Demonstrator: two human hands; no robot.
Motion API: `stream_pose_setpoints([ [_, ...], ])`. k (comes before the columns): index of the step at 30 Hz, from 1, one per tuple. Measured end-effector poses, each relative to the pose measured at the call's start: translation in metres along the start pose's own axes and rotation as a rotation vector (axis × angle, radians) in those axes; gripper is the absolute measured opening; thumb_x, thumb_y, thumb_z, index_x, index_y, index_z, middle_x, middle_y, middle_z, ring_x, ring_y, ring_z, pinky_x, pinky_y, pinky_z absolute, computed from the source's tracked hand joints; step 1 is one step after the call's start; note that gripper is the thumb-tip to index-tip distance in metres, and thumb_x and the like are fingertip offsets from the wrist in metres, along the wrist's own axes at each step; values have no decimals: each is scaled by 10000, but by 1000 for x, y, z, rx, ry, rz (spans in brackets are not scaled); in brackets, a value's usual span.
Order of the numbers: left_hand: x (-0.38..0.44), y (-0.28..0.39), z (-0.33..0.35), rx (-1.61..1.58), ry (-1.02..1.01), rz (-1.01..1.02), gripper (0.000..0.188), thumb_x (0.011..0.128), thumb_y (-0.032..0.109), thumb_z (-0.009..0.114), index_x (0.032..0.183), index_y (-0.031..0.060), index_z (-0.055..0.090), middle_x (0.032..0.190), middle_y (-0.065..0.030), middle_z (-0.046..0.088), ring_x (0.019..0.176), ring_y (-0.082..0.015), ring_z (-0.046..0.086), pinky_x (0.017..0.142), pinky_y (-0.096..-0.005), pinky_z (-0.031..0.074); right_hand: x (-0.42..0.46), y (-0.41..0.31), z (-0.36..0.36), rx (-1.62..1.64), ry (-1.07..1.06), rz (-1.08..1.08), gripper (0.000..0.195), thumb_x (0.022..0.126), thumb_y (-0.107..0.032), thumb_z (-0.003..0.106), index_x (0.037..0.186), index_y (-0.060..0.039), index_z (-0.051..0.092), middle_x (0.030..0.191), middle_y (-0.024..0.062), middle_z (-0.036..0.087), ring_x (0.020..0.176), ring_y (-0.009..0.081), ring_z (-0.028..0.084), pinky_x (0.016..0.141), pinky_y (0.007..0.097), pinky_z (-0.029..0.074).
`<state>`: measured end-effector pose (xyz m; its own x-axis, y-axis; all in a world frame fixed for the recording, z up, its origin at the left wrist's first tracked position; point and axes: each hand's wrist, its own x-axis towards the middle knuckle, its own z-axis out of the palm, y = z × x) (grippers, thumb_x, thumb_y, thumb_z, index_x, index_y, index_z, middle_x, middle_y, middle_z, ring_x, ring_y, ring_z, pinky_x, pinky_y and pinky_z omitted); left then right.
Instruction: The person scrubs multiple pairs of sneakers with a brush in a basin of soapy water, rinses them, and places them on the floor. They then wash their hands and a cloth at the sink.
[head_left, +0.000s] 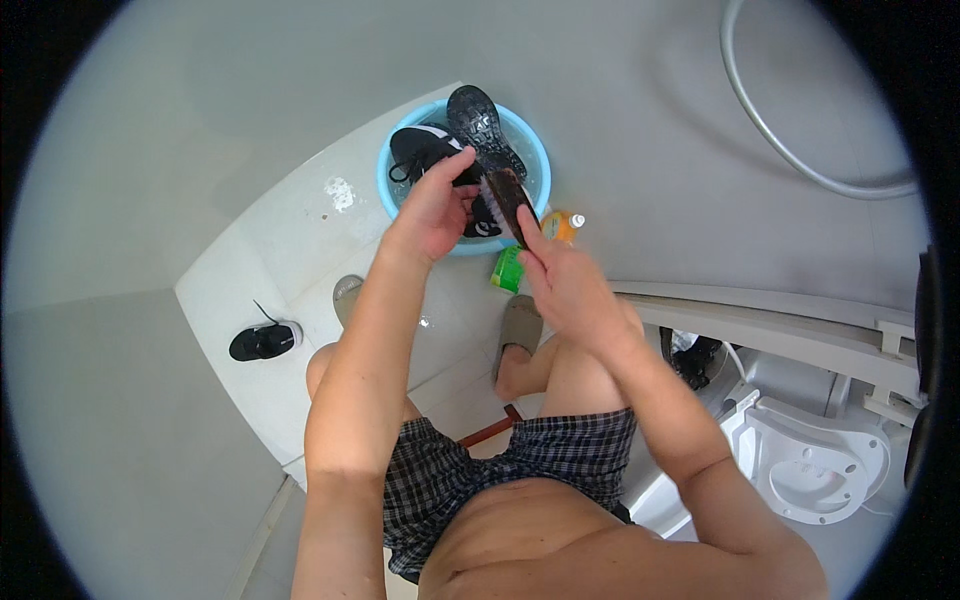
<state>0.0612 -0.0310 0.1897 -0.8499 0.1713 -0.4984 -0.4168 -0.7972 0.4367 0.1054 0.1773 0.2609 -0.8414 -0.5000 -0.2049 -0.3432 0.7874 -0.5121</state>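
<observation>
A light blue plastic basin (545, 161) with water stands on the floor before me. Inside it, a black sneaker (420, 150) with white stripes and laces lies beside a shoe with its black treaded sole (474, 112) turned up. My left hand (439, 210) reaches over the basin, thumb and fingers around dark shoe material; my fingers hide part of it. In my right hand (566, 281) is a scrubbing brush (506, 196) with a dark back and pale bristles. Its bristles face left, close against the dark shoe material by my left fingers.
A bottle of orange liquid (559, 225) and a green packet (508, 271) sit by the basin's near right side. One black sneaker (264, 341) rests on the white floor at left. My slippered feet flank the middle; a white toilet seat (814, 472) and grey hose (780, 142) are at right.
</observation>
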Motion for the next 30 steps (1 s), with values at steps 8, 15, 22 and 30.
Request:
stream_pose_setpoints([
  [8,25,-1,-17,-273,26,347,290,1022,91,605,1271,54,460,1209,-104,606,1113,-270,633,983,-424,528,40,-29,24,-213,223,-45,584,1026,-217,581,1584,-166,419,906,240,640,797,453,649,686,537,520],
  [15,1,8,23,-330,-11,307,299,1101,244,490,1258,32,630,1239,-117,683,1164,-266,653,1016,-469,525,55,-33,25,-263,398,-176,615,1004,-160,620,1586,-219,431,869,136,560,680,367,617,591,483,518],
  [22,1,29,29,-446,139,303,312,1080,137,400,1238,-14,623,1275,-154,652,1160,-300,626,1098,-521,435,37,-13,31,-140,436,-243,588,985,-155,643,1544,-262,494,862,112,548,690,345,621,576,460,525],
  [30,-7,45,21,-528,175,248,354,1052,159,376,1214,-18,637,1253,-163,688,1191,-313,641,1105,-501,440,55,-12,25,-50,401,-240,642,1005,-149,596,1596,-309,406,875,140,572,789,374,633,668,487,531],
])
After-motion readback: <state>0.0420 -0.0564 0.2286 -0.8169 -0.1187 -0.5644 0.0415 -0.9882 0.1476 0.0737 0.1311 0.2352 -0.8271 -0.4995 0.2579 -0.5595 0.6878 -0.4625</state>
